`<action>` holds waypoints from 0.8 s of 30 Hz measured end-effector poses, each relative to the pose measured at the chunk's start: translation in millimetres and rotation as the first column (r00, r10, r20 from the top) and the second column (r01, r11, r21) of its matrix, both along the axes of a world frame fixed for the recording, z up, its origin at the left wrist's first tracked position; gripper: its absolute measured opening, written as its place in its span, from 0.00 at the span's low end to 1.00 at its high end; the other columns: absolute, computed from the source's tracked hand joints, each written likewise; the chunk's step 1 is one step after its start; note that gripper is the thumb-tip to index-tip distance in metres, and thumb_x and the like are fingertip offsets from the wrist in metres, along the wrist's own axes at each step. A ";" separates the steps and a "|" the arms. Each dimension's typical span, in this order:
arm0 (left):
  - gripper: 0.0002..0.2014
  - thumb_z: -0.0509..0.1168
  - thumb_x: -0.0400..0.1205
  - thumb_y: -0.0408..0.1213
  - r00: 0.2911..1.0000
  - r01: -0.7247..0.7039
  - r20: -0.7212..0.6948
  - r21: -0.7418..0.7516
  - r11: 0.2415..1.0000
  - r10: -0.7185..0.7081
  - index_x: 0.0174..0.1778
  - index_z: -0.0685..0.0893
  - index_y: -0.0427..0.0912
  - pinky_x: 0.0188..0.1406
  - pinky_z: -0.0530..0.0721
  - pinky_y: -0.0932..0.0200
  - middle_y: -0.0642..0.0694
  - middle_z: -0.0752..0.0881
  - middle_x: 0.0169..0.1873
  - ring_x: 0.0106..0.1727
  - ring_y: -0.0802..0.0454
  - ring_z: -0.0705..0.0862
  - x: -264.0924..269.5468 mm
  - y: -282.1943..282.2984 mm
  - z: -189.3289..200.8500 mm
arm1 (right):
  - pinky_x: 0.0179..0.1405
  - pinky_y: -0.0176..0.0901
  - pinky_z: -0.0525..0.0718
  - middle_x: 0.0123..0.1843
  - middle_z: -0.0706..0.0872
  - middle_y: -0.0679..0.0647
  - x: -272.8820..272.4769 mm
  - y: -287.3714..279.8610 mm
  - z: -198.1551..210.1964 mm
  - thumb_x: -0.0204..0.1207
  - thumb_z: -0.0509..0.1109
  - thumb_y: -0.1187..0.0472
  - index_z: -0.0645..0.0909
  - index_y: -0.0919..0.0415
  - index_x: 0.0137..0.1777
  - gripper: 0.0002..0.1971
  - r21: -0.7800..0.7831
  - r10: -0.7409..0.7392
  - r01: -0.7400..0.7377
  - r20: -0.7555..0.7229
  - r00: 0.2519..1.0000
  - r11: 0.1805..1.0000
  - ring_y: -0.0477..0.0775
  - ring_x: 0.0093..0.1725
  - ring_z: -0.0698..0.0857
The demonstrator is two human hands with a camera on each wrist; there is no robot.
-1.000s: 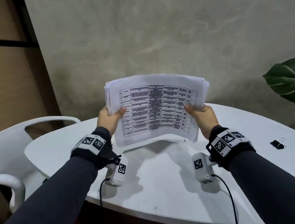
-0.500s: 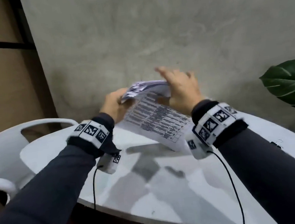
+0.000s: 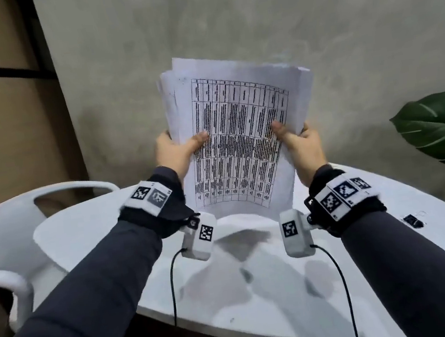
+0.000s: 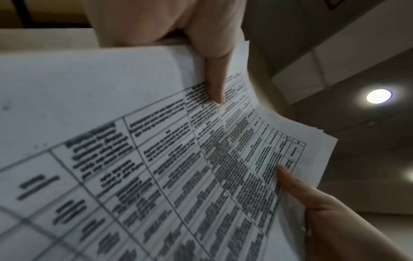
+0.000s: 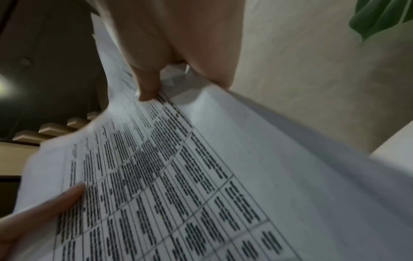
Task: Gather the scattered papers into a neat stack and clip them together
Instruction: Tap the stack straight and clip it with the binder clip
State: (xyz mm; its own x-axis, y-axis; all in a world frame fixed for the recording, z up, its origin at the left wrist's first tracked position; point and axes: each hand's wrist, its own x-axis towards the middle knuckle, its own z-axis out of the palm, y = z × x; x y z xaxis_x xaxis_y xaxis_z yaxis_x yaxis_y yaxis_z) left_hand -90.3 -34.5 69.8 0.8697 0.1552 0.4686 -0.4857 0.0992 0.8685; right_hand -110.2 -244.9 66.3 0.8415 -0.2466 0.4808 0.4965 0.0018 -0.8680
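Observation:
A stack of white papers [image 3: 241, 126] printed with a table stands upright, long side vertical, above the white table [image 3: 110, 226]. My left hand [image 3: 177, 151] grips its left edge, thumb on the front sheet. My right hand [image 3: 296, 142] grips the right edge the same way. The sheets' top edges are slightly uneven. The left wrist view shows the printed sheet [image 4: 178, 159] with my left thumb [image 4: 214, 74] pressed on it. In the right wrist view the same stack [image 5: 201, 176] has my right thumb [image 5: 147, 84] on it. A black binder clip [image 3: 412, 220] lies on the table at the right.
A white plastic chair [image 3: 6, 222] stands at the table's left side. A large green plant leaf [image 3: 441, 130] reaches in from the right. A grey wall [image 3: 224, 14] rises close behind the table.
The stack was held wide side up, then both hands turned it. Now it stands on its short edge, held higher, with a hand on each side.

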 end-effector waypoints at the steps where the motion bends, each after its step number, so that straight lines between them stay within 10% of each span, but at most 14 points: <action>1: 0.13 0.76 0.70 0.30 1.000 -0.006 0.003 0.011 1.000 0.006 0.41 0.78 0.47 0.47 0.84 0.63 0.51 0.85 0.40 0.48 0.48 0.84 1.6 -0.9 -4.2 | 0.51 0.35 0.83 0.42 0.85 0.45 -3.0 0.7 -4.8 0.78 0.69 0.61 0.79 0.53 0.47 0.02 0.000 0.001 -0.001 -0.013 1.000 1.000 0.38 0.40 0.84; 8: 0.59 0.82 0.42 0.60 0.999 0.015 -0.034 0.115 0.993 -0.011 0.68 0.70 0.38 0.66 0.81 0.41 0.39 0.84 0.62 0.63 0.43 0.84 0.2 10.4 -29.4 | 0.50 0.43 0.85 0.50 0.87 0.56 -4.2 -7.6 -30.9 0.74 0.72 0.70 0.77 0.66 0.61 0.16 -0.099 0.019 -0.023 -0.044 0.999 0.995 0.43 0.43 0.87; 12: 0.56 0.81 0.52 0.53 1.000 -0.010 0.012 0.075 0.997 0.009 0.75 0.62 0.43 0.76 0.72 0.44 0.41 0.75 0.71 0.72 0.45 0.76 1.0 11.1 -0.8 | 0.68 0.51 0.80 0.63 0.81 0.56 0.3 -1.5 -2.3 0.69 0.77 0.63 0.70 0.61 0.69 0.29 -0.115 -0.027 0.035 0.071 0.997 0.993 0.53 0.60 0.82; 16: 0.44 0.78 0.66 0.48 0.985 -0.118 0.150 0.201 0.972 0.089 0.76 0.62 0.56 0.78 0.62 0.56 0.47 0.65 0.77 0.77 0.50 0.65 3.9 8.8 12.4 | 0.64 0.18 0.69 0.68 0.70 0.39 2.6 6.7 19.4 0.74 0.75 0.57 0.61 0.46 0.77 0.35 -0.342 -0.159 0.271 0.322 0.933 0.900 0.41 0.65 0.74; 20: 0.18 0.74 0.60 0.59 0.982 -0.148 0.154 0.268 0.952 0.109 0.43 0.75 0.70 0.64 0.80 0.38 0.38 0.81 0.61 0.62 0.39 0.81 3.4 9.6 11.4 | 0.68 0.46 0.80 0.57 0.84 0.54 8.1 7.7 16.9 0.80 0.67 0.59 0.82 0.62 0.64 0.15 -0.334 -0.211 0.319 0.322 0.923 0.887 0.46 0.58 0.82; 24: 0.17 0.72 0.67 0.52 0.987 -0.114 0.140 0.241 0.964 0.082 0.45 0.72 0.68 0.61 0.82 0.35 0.46 0.79 0.54 0.55 0.39 0.82 5.1 15.3 10.8 | 0.60 0.49 0.84 0.48 0.87 0.50 8.4 2.9 14.8 0.80 0.66 0.60 0.84 0.60 0.53 0.07 -0.221 -0.257 0.338 0.329 0.909 0.915 0.42 0.49 0.84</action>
